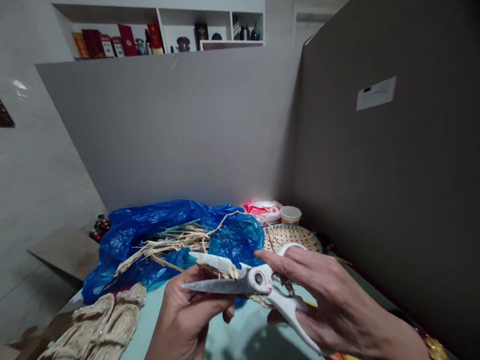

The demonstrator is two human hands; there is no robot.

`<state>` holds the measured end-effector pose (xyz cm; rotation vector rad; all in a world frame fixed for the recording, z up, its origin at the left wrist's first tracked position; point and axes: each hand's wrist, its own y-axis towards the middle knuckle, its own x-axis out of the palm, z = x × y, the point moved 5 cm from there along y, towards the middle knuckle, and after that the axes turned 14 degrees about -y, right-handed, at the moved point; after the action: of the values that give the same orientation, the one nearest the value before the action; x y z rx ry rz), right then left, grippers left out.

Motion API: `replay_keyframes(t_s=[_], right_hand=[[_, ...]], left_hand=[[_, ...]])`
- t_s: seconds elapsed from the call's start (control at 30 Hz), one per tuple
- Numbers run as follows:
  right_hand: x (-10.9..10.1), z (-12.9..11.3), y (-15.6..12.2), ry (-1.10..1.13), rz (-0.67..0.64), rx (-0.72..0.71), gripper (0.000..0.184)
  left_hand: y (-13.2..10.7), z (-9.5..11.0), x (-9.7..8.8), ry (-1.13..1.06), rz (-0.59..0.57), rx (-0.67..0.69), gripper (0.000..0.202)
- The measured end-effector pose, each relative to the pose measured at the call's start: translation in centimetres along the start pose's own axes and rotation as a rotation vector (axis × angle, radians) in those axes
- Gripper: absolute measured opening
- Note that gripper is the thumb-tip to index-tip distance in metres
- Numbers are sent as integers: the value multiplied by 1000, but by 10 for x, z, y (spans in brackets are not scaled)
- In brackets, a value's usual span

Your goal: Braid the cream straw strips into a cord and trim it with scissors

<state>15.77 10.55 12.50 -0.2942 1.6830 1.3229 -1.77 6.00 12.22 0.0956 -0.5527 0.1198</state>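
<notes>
My right hand [336, 301] grips white-handled scissors [258, 283], whose blades are parted and point left. A short piece of dry straw [227, 270] lies between the blades near the pivot. My left hand [185, 321] is closed in a pinch on that straw, just under the blades. Both hands hover over a pale green table [239, 352].
A blue plastic bag [160, 233] with a heap of straw strands [173, 243] lies behind the hands. Woven straw sandals [82, 348] rest at the left. A woven tray [290, 236], a paper cup [290, 215] and a red-white packet [264, 210] sit by the grey partition [393, 188].
</notes>
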Motion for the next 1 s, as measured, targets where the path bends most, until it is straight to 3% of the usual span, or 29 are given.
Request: replay_keyframes(t_s=[0.13,0.23,0.37,0.47,0.57,0.73,1.0], right_hand=[[0,-1,-1,-15,40,0,68],[3,-2,2,178,-68,52,52],[8,5,7,535,-228,336,22],[9,15,6,790,-209,556,31],[9,21,4,1019,-146,675,42],[3,14,7,1173,-10,709,51],[17,-9,12,1279,-47,751,53]], left_hand=[[1,-2,-1,-20,6,-9,6],[1,-2,-2,-3,6,-27,5],[-1,3,-4,84,11,-25,7],[0,6,-5,139,35,21,11],[-1,5,-2,252,30,70,14],[-4,0,9,439,4,83,18],[0,-19,19,576,-86,35,16]])
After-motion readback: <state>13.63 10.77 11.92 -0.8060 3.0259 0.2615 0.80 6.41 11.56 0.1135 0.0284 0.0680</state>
